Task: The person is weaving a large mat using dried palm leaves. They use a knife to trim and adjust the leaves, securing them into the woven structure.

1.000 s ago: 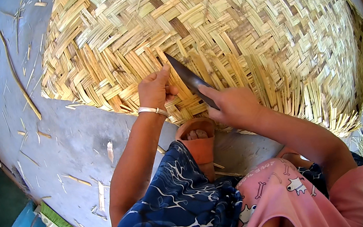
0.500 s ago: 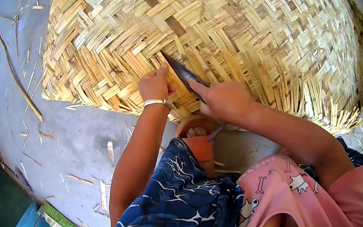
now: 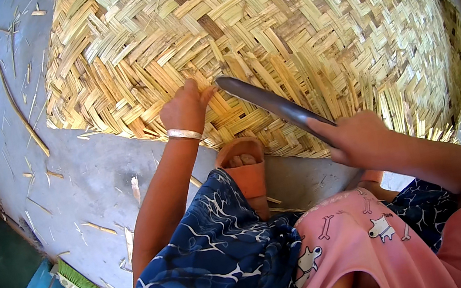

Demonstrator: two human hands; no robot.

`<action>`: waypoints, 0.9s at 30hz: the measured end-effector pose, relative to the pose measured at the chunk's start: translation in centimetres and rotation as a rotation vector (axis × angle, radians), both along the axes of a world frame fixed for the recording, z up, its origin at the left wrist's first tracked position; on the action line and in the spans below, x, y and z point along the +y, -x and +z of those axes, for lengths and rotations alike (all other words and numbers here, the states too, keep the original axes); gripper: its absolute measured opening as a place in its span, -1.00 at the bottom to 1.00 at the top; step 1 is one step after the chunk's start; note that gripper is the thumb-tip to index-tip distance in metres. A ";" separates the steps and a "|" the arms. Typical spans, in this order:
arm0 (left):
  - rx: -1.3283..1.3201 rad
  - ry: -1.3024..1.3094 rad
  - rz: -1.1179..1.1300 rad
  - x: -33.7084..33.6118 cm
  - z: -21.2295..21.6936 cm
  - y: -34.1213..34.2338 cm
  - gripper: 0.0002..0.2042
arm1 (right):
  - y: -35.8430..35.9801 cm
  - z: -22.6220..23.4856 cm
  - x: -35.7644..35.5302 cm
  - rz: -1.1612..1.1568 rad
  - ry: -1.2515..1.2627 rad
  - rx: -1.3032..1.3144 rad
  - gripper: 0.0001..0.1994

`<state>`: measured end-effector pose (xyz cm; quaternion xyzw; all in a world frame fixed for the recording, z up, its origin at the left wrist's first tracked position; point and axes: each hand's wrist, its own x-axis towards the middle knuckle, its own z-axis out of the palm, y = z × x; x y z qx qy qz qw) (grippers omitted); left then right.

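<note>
Dead centre of the frame, the left hand (image 3: 186,107) is pressed down on the large pale-yellow woven bamboo mat (image 3: 284,29), fingers stretched forward and lying flat on the strips near its lower edge, a silver bangle (image 3: 184,133) round the wrist. It pins the weave rather than pinching any one strip. Over at centre right, the right hand (image 3: 359,137) is wrapped tight around the handle of a long dark steel blade (image 3: 272,102); the handle itself is buried in the fist, and the blade slants up and left, its tip close to the left fingertips but clear of them.

The mat fills the whole upper half of the picture and lies on the grey concrete floor (image 3: 95,180), its near edge a fringe of loose strip ends. It looks light for its spread and springy: thin flat slats that flex easily, yet crack if folded hard, with sharp splintery edges. The fair judgement is to hold it flat-palmed on the woven body, just behind the fringe, not by a single loose end, which would slide out of the weave.

An orange sandalled foot (image 3: 244,169) rests at the mat's edge at lower centre, seemingly weighting it. Bamboo offcuts (image 3: 22,116) lie scattered at left; a green-bristled broom (image 3: 72,280) sits at lower left.
</note>
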<state>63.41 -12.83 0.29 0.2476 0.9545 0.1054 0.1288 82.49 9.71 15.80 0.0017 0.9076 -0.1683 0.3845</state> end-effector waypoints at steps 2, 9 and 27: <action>0.003 -0.064 0.013 -0.1 0.0 -0.1 -0.54 | -1.6 1.5 2.2 0.026 0.092 0.028 -0.43; -0.894 -0.833 0.401 2.5 2.8 -0.4 -0.73 | -0.5 3.0 3.6 -0.522 0.520 -0.013 -0.36; -0.948 -0.885 0.684 1.4 0.3 -5.2 -0.82 | -0.9 0.0 0.5 -0.507 0.577 -0.188 -0.39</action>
